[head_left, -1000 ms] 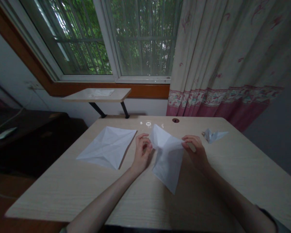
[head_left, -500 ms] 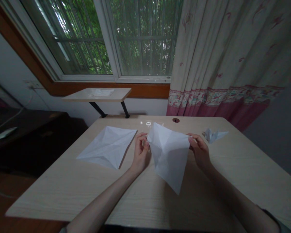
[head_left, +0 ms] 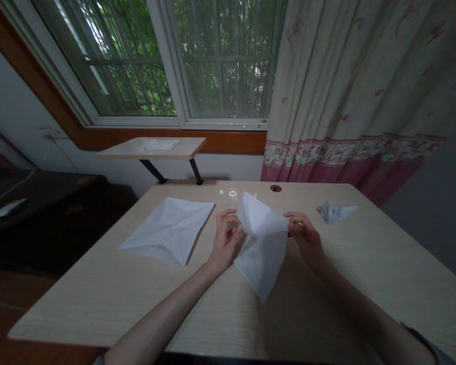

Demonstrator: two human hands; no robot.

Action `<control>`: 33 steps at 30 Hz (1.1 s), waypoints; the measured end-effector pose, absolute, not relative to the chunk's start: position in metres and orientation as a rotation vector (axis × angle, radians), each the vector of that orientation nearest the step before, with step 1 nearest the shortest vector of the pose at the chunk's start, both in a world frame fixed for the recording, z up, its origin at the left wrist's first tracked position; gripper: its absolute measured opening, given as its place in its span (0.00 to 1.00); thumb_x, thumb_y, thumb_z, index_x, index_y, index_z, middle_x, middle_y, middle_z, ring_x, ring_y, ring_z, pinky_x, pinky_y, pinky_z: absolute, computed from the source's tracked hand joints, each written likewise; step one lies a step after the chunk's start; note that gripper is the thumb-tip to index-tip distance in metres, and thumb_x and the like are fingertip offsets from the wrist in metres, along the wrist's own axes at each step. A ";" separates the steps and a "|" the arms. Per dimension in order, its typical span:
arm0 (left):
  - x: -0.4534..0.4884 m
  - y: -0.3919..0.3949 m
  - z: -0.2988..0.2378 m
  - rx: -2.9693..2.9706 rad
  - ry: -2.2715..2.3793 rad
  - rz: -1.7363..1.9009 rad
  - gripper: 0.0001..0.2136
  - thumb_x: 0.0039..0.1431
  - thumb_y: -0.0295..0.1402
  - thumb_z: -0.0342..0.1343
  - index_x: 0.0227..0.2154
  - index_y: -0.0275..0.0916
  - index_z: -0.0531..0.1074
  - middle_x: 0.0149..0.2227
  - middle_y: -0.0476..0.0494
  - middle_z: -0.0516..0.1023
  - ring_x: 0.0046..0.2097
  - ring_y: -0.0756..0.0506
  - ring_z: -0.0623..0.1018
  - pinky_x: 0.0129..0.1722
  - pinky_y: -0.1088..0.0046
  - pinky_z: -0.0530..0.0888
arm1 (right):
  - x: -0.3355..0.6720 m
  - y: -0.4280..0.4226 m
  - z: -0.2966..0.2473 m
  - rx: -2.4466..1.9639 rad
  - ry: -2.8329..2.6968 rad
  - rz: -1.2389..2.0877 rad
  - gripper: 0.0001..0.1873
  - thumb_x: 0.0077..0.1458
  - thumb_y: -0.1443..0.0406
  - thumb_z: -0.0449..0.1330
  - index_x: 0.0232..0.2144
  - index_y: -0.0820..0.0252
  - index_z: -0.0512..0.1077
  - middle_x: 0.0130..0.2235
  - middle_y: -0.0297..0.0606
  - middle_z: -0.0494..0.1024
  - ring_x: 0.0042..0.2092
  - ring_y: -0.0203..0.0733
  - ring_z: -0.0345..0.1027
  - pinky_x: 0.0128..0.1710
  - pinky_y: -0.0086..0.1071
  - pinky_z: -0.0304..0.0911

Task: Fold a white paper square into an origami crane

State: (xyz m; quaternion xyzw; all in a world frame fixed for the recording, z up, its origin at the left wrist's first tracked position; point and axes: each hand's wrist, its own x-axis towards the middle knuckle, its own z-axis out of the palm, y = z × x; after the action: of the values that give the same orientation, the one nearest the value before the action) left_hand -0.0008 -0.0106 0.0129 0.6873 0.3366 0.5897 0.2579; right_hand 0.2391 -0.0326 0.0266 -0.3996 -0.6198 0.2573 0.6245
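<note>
A creased white sheet of paper point(head_left: 265, 243) is held up over the desk, one point hanging down toward me. My left hand point(head_left: 228, 235) pinches its left corner between thumb and fingers. On the other side, my right hand point(head_left: 306, 234) is closed on the right corner. To the left, a second creased white sheet point(head_left: 169, 228) lies opened out on the desk. A folded paper crane point(head_left: 335, 212) rests on the desk beyond my right hand.
The pale wooden desk point(head_left: 129, 299) has a round cable hole point(head_left: 275, 188) near its back edge. A small raised shelf point(head_left: 129, 146) at the back left bears some white paper point(head_left: 161, 145). A curtain point(head_left: 327, 101) hangs behind the desk, beside the window.
My hands have come closer together, and the held sheet is folding inward between them. Its lower point has swung left. The other sheet and the crane stay where they were.
</note>
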 end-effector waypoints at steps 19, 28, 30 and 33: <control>-0.003 -0.022 0.025 2.177 0.709 1.423 0.14 0.56 0.33 0.64 0.44 0.44 0.71 0.55 0.38 0.61 0.56 0.38 0.70 0.57 0.51 0.70 | 0.237 -0.044 0.027 -0.861 -1.850 0.296 0.06 0.61 0.67 0.60 0.40 0.53 0.73 0.54 0.44 0.69 0.46 0.43 0.73 0.33 0.33 0.75; -0.003 -0.023 0.030 2.286 0.780 1.512 0.02 0.62 0.32 0.59 0.36 0.40 0.74 0.51 0.38 0.69 0.52 0.41 0.74 0.50 0.61 0.75 | 0.238 -0.043 0.024 -0.845 -1.896 0.267 0.07 0.61 0.68 0.59 0.40 0.52 0.75 0.49 0.41 0.76 0.43 0.41 0.74 0.35 0.33 0.75; -0.004 -0.023 0.028 2.332 0.808 1.525 0.03 0.63 0.32 0.59 0.36 0.40 0.75 0.50 0.38 0.71 0.51 0.42 0.74 0.47 0.64 0.75 | 0.238 -0.042 0.023 -0.832 -1.895 0.215 0.08 0.60 0.68 0.60 0.40 0.51 0.75 0.46 0.40 0.77 0.44 0.42 0.74 0.39 0.35 0.75; -0.005 -0.022 0.027 2.414 0.828 1.554 0.03 0.64 0.32 0.58 0.36 0.40 0.76 0.47 0.39 0.74 0.48 0.43 0.75 0.44 0.66 0.75 | 0.238 -0.041 0.023 -0.813 -1.884 0.139 0.10 0.59 0.69 0.61 0.41 0.50 0.76 0.43 0.38 0.77 0.44 0.43 0.74 0.43 0.37 0.74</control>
State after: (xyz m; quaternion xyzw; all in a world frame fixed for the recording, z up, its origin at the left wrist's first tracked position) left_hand -0.0052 -0.0224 0.0266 0.8056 0.2762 0.5185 0.0770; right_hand 0.2378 -0.0409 0.0226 -0.3384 -0.7846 0.0579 0.5163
